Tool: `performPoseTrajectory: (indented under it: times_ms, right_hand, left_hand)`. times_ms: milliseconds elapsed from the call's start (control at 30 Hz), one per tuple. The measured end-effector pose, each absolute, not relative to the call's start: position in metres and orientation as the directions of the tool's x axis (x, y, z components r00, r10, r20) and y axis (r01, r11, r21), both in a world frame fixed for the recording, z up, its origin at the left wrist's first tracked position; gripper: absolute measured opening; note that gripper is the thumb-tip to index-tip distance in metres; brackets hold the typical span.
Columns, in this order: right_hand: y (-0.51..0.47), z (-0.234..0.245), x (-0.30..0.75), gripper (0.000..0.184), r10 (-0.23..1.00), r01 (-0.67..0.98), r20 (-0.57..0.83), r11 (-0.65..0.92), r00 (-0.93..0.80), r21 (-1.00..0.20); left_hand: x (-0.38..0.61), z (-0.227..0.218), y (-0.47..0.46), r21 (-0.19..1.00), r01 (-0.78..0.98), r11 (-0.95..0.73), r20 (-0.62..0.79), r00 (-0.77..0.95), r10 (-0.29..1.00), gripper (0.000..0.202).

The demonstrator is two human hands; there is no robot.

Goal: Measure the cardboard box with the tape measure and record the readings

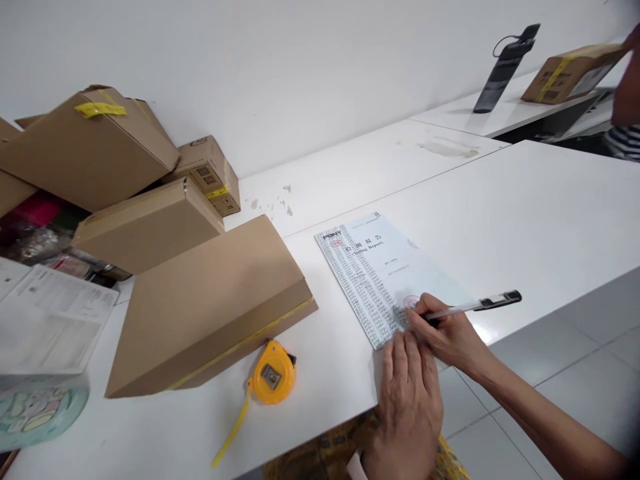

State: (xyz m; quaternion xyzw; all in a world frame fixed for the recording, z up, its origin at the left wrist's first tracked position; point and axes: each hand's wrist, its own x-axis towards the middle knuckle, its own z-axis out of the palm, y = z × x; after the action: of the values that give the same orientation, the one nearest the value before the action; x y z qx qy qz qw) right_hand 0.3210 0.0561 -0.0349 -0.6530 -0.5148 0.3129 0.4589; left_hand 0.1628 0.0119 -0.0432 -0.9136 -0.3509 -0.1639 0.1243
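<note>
A printed testing report (395,267) lies flat on the white table (545,220), with columns of small handwritten-looking marks down its left side. My right hand (443,330) grips a black-and-clear pen (470,308), its tip down at the report's lower part, beside a red round stamp. My left hand (410,393) lies with fingers stretched out over the report's bottom edge, touching the right hand. To the left of the report sits a yellow tape measure (273,375) with a short length of its strap or tape trailing toward the table's front edge.
A large flat cardboard box (215,300) lies left of the report, with more boxes (100,147) stacked behind it. Papers (55,320) rest at far left. A dark bottle (505,70) and a taped carton (565,75) stand back right, near another person's arm (627,93).
</note>
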Motion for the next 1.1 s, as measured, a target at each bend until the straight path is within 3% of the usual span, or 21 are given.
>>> performPoseTrajectory:
  times_ms: [567, 1100]
  right_hand:
    - [0.0552, -0.0389, 0.3235, 0.037, 0.953, 0.401, 0.082, -0.043, 0.291, -0.915]
    - [0.0567, -0.0417, 0.3256, 0.038, 0.942, 0.402, 0.055, -0.088, 0.331, -0.912]
  left_hand:
    - [0.1620, -0.0413, 0.0114, -0.152, 0.683, -0.714, 0.377, 0.708, 0.597, 0.058]
    - [0.1632, -0.0451, 0.0135, -0.111, 0.683, -0.722, 0.407, 0.694, 0.594, 0.055]
